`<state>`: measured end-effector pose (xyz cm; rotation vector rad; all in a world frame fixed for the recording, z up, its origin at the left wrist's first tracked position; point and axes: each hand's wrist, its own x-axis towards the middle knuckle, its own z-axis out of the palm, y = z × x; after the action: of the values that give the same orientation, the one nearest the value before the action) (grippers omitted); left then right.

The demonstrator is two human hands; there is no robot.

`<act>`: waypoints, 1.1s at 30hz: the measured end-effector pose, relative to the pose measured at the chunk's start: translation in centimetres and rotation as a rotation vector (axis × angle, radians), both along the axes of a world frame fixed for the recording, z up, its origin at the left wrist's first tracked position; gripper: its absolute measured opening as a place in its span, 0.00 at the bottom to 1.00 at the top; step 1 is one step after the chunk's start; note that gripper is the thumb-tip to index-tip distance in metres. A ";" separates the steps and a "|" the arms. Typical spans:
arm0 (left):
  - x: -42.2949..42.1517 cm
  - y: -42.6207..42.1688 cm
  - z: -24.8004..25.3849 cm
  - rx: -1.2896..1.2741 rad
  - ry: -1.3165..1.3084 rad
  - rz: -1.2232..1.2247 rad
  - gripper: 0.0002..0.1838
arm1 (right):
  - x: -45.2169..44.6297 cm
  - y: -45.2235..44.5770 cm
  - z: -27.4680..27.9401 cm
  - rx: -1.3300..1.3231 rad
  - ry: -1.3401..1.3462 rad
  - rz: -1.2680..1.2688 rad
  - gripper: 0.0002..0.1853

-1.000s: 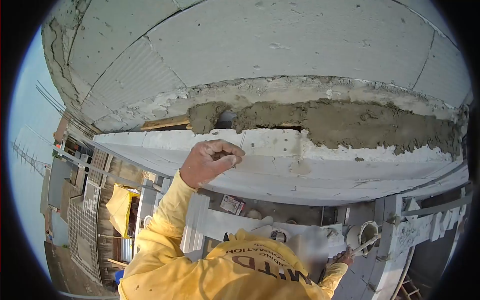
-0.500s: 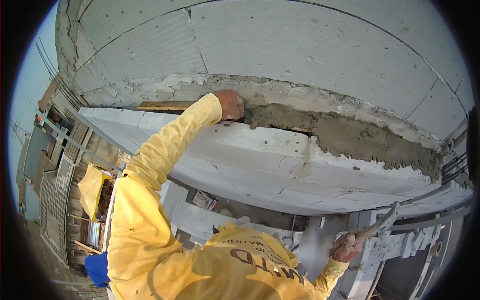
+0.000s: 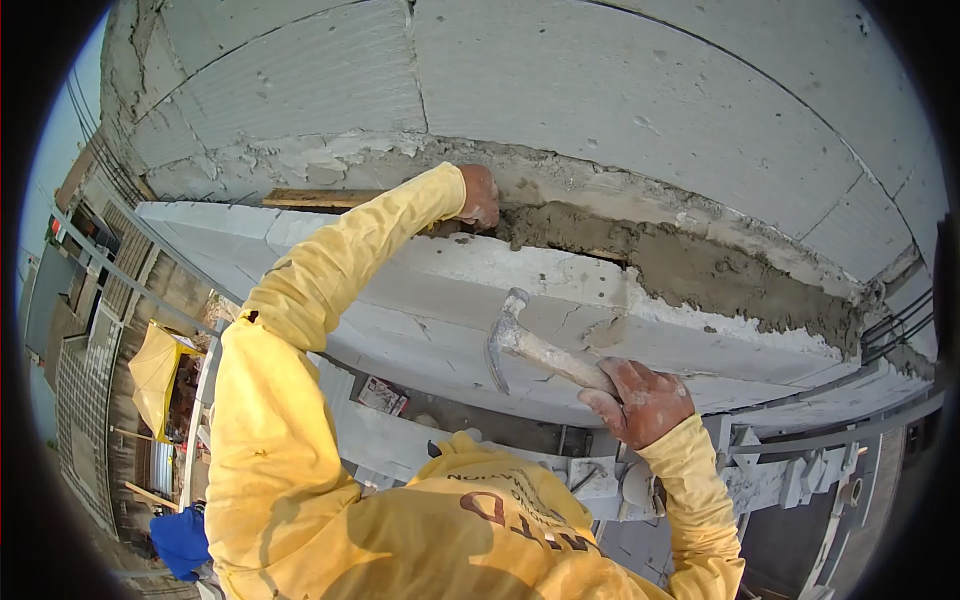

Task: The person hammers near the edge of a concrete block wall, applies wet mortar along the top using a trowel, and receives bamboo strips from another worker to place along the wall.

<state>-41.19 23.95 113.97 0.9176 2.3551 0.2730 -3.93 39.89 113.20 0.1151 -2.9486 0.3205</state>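
Note:
My right hand (image 3: 648,402) is wrapped round the wooden handle of a claw hammer (image 3: 555,357). The hammer's head points left, in front of the pale block wall (image 3: 480,290), apart from it as far as I can tell. My left hand (image 3: 480,197) is closed at the gap behind the wall's top edge, beside the left end of the wet grey mortar (image 3: 740,275). Whatever its fingers hold is hidden. A wooden board (image 3: 320,198) lies in the gap to the left of that hand.
A tall block wall (image 3: 620,90) rises behind the gap. Steel bars (image 3: 900,325) stick out at the right end. Below lie blocks (image 3: 810,475) on the right. At lower left are a yellow canopy (image 3: 160,375) and something blue (image 3: 180,540).
My right hand has swung the hammer up and left, from low at the right to in front of the wall. My left hand stays closed at nearly the same spot.

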 end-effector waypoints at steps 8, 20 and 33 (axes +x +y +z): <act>-1.4 0.5 -1.3 -0.004 0.067 -0.039 0.13 | -9.6 -1.5 2.1 0.242 -0.183 0.090 0.28; -1.0 -1.0 -1.5 0.223 -0.094 0.069 0.11 | -13.8 -1.1 2.9 0.315 -0.259 0.087 0.27; -1.1 -1.0 -2.1 0.313 0.011 -0.026 0.09 | -13.4 -1.6 3.0 0.330 -0.206 0.178 0.28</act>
<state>-42.32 22.92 111.84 1.0949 2.3479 0.6411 -17.29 38.33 116.15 0.4118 -3.1764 -0.1450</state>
